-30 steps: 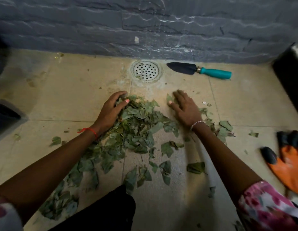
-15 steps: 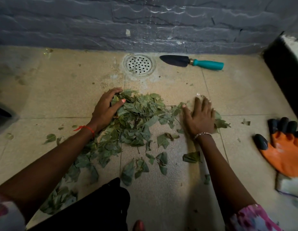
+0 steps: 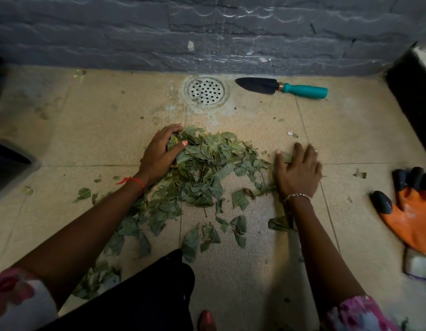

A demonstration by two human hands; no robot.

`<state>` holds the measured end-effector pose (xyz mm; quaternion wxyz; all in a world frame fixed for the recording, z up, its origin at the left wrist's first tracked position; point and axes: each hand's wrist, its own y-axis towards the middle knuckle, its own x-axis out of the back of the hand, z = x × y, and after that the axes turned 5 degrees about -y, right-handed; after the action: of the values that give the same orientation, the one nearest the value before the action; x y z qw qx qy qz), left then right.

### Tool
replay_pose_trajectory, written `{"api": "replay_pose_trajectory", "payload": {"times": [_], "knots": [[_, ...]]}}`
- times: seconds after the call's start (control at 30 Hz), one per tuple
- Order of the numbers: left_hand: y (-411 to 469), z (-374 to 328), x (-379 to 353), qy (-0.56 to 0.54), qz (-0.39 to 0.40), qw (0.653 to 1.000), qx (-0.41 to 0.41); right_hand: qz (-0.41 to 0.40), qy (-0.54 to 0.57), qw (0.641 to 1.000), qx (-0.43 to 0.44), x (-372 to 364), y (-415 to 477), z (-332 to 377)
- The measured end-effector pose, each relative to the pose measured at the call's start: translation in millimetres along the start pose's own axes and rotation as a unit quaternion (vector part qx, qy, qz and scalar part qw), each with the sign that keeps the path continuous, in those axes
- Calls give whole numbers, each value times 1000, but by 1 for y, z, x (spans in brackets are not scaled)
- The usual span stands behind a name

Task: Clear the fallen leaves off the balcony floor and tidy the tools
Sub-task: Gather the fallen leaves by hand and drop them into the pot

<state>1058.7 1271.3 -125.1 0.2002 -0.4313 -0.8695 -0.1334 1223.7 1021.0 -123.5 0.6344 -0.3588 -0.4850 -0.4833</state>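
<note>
Leaves lie in a loose green heap in the middle of the tan floor. A long tail of strays runs down to 7 o'clock. The left hand cups the heap's 9 o'clock side, fingers bent over the leaves. The right hand lies flat and spread wide at 3 o'clock. It is best to slide both palms low along the floor so no leaf slips under, then pull the tail in. The trowel, up at 1 o'clock, lies sideways with its blade tip pointing to 9 o'clock.
</note>
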Motion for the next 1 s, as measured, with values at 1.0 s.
{"api": "replay_pose_trajectory", "payload": {"times": [1.0], "knots": [[-8, -40, -43, -373, -98, 917, 105, 88, 617, 780, 51, -41, -61, 181]]}}
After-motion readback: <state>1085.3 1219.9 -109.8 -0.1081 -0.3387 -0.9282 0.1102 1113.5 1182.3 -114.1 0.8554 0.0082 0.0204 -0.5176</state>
